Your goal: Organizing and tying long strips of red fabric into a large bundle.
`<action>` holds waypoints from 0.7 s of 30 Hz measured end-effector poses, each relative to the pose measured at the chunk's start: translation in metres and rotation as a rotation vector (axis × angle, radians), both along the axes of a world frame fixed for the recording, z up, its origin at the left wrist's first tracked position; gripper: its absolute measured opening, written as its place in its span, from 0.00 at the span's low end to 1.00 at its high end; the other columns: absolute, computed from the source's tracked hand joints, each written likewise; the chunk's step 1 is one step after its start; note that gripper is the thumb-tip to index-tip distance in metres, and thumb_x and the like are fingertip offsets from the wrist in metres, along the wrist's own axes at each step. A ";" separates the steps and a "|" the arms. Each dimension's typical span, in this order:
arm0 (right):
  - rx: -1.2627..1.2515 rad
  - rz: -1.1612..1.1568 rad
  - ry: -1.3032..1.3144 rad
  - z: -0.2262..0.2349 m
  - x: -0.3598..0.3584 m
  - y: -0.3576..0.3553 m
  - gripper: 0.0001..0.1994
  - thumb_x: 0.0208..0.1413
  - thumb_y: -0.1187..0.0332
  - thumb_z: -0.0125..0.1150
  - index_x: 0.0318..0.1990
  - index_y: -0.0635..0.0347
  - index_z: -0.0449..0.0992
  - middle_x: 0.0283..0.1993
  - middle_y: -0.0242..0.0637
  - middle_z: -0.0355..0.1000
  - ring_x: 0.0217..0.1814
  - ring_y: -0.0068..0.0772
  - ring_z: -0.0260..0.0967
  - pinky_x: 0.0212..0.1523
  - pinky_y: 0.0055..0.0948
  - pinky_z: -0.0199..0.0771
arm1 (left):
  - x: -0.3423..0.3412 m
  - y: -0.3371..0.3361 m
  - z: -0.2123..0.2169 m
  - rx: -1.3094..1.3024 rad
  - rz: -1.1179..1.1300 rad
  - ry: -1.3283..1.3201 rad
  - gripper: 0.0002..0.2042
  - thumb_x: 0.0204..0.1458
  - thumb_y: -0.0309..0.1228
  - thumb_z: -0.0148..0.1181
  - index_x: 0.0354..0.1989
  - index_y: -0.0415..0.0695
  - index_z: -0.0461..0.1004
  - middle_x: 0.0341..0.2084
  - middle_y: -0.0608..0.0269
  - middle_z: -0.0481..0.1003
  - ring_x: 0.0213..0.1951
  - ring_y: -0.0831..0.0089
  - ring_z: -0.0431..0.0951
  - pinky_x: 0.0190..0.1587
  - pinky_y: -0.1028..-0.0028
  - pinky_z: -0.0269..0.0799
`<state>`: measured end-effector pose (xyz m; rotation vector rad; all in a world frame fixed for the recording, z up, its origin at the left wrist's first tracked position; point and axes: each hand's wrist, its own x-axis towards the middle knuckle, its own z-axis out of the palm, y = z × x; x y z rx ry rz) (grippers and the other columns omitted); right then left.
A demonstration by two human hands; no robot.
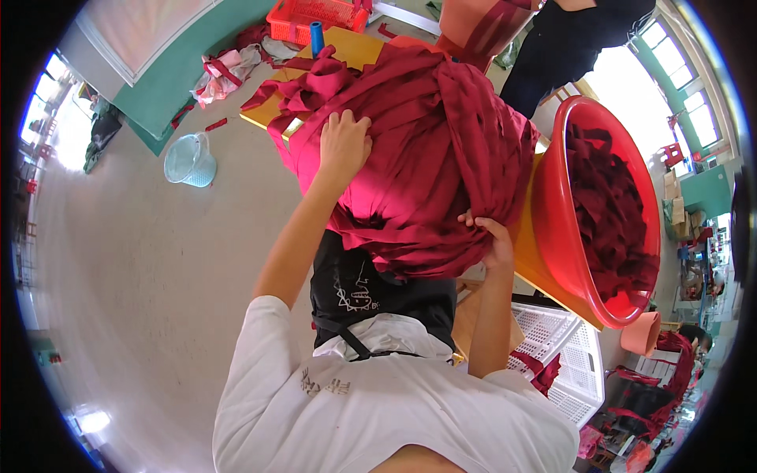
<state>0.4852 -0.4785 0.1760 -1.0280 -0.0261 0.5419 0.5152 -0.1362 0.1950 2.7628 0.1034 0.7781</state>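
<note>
A large heap of dark red cloth [410,158], in many long overlapping folds and strips, covers most of a yellow table [343,43] in front of me. On the heap's left part lies my left hand [344,146], its fingers curled into the cloth. Lower down, at the near right side of the heap, my right hand [495,240] pinches a fold between thumb and fingers. The heap hangs over the near table edge against my black apron [371,296]. What lies under the cloth is hidden.
A big red basin [552,213] of darker red strips stands tilted at the right. Below it are white plastic crates [579,378]. A blue thread spool [317,38] stands at the table's far left. A light blue basket [191,162] sits on the floor; a person in dark trousers [544,59] is beyond.
</note>
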 end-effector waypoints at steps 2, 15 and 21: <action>0.010 0.011 -0.011 0.002 -0.001 0.001 0.08 0.49 0.71 0.58 0.36 0.66 0.74 0.33 0.37 0.73 0.48 0.38 0.71 0.58 0.33 0.66 | 0.005 -0.001 -0.005 0.127 0.029 0.078 0.10 0.47 0.29 0.60 0.39 0.48 0.76 0.37 0.54 0.71 0.43 0.57 0.72 0.41 0.62 0.72; 0.111 0.106 -0.007 -0.018 0.011 -0.010 0.09 0.53 0.70 0.59 0.36 0.68 0.78 0.30 0.36 0.74 0.40 0.33 0.72 0.50 0.29 0.69 | -0.022 -0.021 0.027 -0.501 -0.083 -0.094 0.08 0.60 0.31 0.53 0.34 0.39 0.67 0.21 0.48 0.74 0.27 0.51 0.76 0.30 0.58 0.70; 0.122 0.159 0.095 0.012 0.006 0.005 0.13 0.53 0.66 0.62 0.41 0.68 0.77 0.27 0.32 0.72 0.34 0.25 0.70 0.42 0.23 0.68 | -0.080 -0.123 0.015 -1.410 -0.472 0.447 0.05 0.59 0.27 0.56 0.34 0.39 0.74 0.22 0.63 0.76 0.23 0.78 0.76 0.23 0.78 0.70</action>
